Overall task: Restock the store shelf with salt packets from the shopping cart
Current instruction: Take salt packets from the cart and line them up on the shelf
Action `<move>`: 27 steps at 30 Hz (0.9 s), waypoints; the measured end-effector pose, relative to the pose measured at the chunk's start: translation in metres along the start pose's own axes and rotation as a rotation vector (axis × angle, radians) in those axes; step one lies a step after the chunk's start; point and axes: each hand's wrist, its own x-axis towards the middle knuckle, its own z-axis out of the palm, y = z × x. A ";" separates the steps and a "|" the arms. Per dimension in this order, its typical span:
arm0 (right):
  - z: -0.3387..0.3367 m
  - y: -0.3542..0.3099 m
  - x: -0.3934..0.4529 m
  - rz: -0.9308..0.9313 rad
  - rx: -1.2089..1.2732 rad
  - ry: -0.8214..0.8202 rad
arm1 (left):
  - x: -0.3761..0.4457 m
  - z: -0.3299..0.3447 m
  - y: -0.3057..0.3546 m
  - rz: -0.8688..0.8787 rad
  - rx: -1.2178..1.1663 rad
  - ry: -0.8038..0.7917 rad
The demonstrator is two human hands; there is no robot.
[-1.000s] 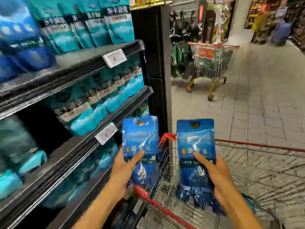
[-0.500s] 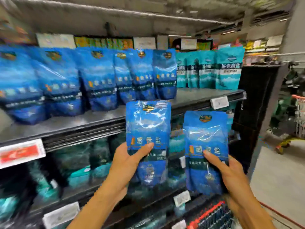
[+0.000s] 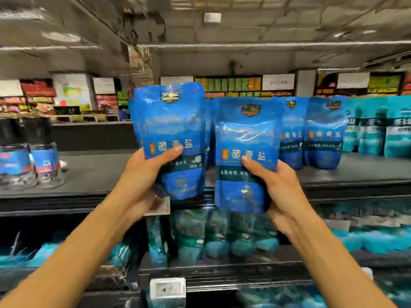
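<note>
Head view: two bare arms reach up toward a dark store shelf [image 3: 100, 174]. The left hand [image 3: 142, 172] grips a glossy blue plastic salt packet [image 3: 171, 134] by its lower half, thumb pressed across the front just under the printed characters, the other fingers hidden behind. The right hand [image 3: 282, 192] grips a second glossy blue plastic salt packet [image 3: 246, 138] the same way, thumb laid over the label, palm wrapped round the packet's right edge. Both packets are upright and held in the air side by side in front of the shelf edge, the left one a little higher; their near edges meet or overlap, I cannot tell which. Behind the right-hand packet, more blue salt packets [image 3: 322, 134] stand upright on the shelf, and past them a row of teal packets [image 3: 378, 130]. At the shelf's far left stand blurred blue-labelled clear containers [image 3: 29, 165]. The shelf below holds dark teal bags [image 3: 213, 232], and a white price tag [image 3: 168, 288] sits on a lower shelf rail.
</note>
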 end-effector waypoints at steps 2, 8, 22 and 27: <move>0.025 0.002 0.025 0.003 0.021 -0.025 | 0.016 -0.019 0.011 0.011 0.019 0.038; 0.070 0.023 0.080 0.024 -0.019 -0.082 | 0.059 -0.062 0.003 -0.046 0.035 0.120; 0.052 0.043 0.098 -0.135 -1.001 -0.243 | 0.081 -0.110 -0.029 -0.057 0.638 0.014; 0.060 0.052 0.107 -0.136 -1.115 -0.125 | 0.087 -0.114 -0.024 -0.077 0.743 -0.019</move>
